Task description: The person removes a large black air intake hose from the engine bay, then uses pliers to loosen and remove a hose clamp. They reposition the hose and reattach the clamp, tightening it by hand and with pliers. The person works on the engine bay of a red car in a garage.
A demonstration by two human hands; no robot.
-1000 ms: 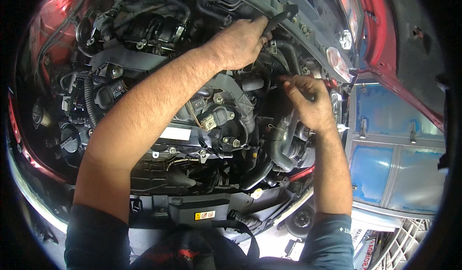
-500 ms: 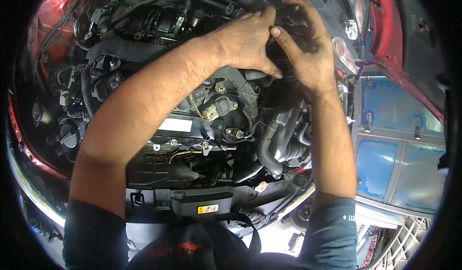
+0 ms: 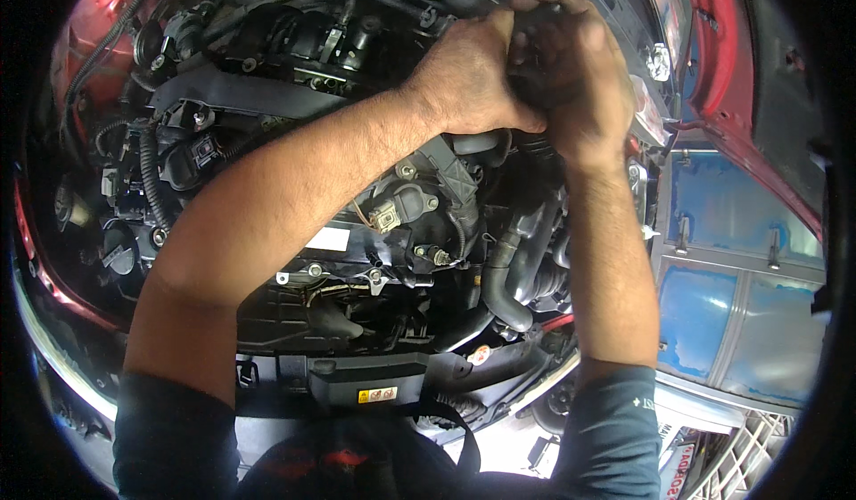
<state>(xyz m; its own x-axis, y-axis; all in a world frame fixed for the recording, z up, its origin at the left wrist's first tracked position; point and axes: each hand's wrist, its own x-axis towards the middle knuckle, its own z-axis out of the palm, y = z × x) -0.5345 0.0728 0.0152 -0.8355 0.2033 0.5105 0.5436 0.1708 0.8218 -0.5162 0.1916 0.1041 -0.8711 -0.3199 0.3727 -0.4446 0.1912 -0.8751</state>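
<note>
1. Head view, looking down into an open engine bay (image 3: 294, 259) of a red car: two bare forearms in dark blue sleeves rise from the lower edge and meet at the top centre of the picture

2. The left hand (image 3: 468, 76) and the right hand (image 3: 575, 76) are pressed together, fingers curled around one small dark part (image 3: 535, 54) held between them. Both palms cover most of it, so its exact kind cannot be told

3. The dark part sits at the far side of the bay, away from the body, above and slightly right of the engine's middle. What shows of it runs roughly up and down the picture. Both hands touch it; the right hand wraps over its top, the left closes on its side

4. The left forearm crosses the bay on a diagonal from lower left; the right forearm runs almost straight up on the right

5. Just below the hands lie a grey engine component with a connector (image 3: 406, 206) and a curved black rubber hose (image 3: 499, 277)

6. At the near edge is a black plastic cover with a yellow warning label (image 3: 376, 395)

7. To the right, outside the car's red body edge (image 3: 713, 99), stands a blue metal cabinet (image 3: 740, 259) with shut panels; what it holds is hidden
</note>
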